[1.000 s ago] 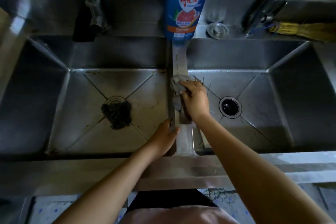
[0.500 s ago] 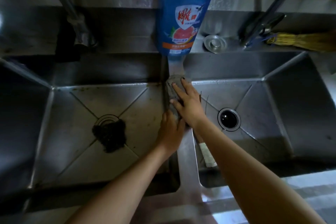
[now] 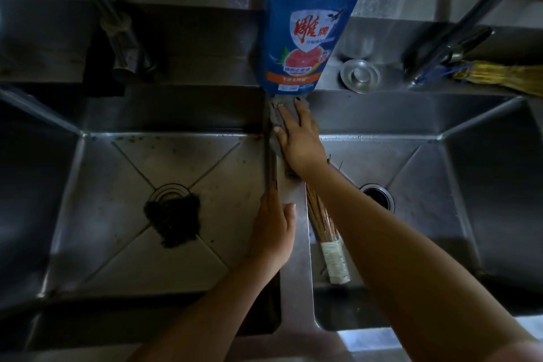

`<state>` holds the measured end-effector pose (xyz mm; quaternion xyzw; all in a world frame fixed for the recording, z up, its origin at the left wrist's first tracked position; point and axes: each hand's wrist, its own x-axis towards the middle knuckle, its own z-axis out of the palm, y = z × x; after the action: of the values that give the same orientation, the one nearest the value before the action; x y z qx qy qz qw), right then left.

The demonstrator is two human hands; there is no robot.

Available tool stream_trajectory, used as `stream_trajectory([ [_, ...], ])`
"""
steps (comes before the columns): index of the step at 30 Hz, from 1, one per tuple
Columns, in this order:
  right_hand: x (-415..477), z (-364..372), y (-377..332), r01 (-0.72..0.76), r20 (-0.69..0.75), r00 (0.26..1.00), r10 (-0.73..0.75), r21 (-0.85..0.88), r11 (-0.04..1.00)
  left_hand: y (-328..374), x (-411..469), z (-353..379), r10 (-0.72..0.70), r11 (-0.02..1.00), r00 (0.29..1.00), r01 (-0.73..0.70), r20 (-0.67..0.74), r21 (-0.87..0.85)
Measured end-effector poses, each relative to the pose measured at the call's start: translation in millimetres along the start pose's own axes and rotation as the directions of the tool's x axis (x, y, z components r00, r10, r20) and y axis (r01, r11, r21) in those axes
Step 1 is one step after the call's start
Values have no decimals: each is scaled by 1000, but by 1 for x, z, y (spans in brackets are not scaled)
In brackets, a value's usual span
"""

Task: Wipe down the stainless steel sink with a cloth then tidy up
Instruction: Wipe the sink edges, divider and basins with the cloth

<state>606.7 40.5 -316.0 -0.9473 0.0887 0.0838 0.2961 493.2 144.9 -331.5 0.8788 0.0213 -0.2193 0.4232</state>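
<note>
A double stainless steel sink fills the view, with a narrow divider (image 3: 296, 244) between its two basins. My right hand (image 3: 299, 138) lies flat on a grey cloth (image 3: 275, 117) and presses it onto the far end of the divider, just in front of a blue detergent bottle (image 3: 305, 26). My left hand (image 3: 274, 229) rests on the divider nearer to me, thumb on top and fingers over its left edge, holding nothing. The left basin (image 3: 88, 214) has brown stains on its floor.
A dark scouring pad (image 3: 173, 220) sits on the left basin's drain. A bundle brush with a white wrapped handle (image 3: 326, 232) lies in the right basin by the divider, near the open drain (image 3: 379, 194). Taps (image 3: 117, 23) and a metal strainer (image 3: 360, 75) stand on the back ledge.
My right hand has slid the cloth along the divider away from me, up to the bottle's base. My left hand followed a little along the divider. The camera moved closer.
</note>
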Motion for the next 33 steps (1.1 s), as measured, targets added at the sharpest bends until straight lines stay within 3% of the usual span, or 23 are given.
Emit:
stream_trajectory([
  [6,-30,-2,4,15,63,998,-16,18,1000,1,-5,-2,81,996,992,-78,-95,41],
  [13,-56,-4,17,13,161,987,-17,30,999,-5,-2,-1,119,989,991,-124,-66,-85],
  [23,-6,-5,3,0,51,999,-1,24,1000,0,-3,-1,23,996,1000,-24,-16,-81],
  [33,-61,7,9,-19,92,996,16,32,999,-8,-2,0,109,970,994,-113,-32,-213],
])
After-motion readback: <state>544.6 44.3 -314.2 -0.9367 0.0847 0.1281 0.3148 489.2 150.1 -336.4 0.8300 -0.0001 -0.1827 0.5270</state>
